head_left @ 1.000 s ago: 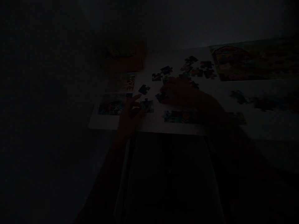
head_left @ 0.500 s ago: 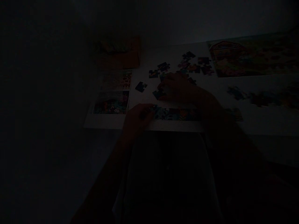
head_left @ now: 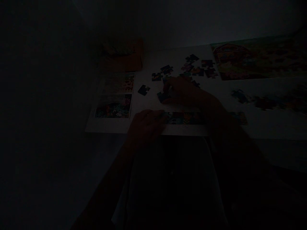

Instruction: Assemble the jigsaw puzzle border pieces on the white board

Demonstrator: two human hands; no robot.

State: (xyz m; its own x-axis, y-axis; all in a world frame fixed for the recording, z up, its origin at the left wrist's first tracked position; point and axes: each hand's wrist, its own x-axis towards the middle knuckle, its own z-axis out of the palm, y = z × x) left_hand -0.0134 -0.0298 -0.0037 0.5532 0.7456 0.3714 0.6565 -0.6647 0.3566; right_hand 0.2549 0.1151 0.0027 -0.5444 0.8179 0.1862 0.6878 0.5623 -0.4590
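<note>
The view is very dark. My left hand lies with its fingers stretched over the left end of a strip of joined puzzle pieces near the table's front edge. My right hand is beyond the strip, its thumb and fingers closed about a dark blue puzzle piece. My right forearm covers part of the strip. A loose puzzle piece lies left of that hand, and several more, such as an orange one, lie scattered behind it.
At the left of the white table lies a sheet with two printed pictures. An orange-brown box stands behind it. A large farm picture lies at the back right, with a heap of pieces in front.
My left hand has slid right and spread over the strip's left end, where its fingers were pinched before. The right hand stays at the blue piece, nearly still. The view has shifted slightly.
</note>
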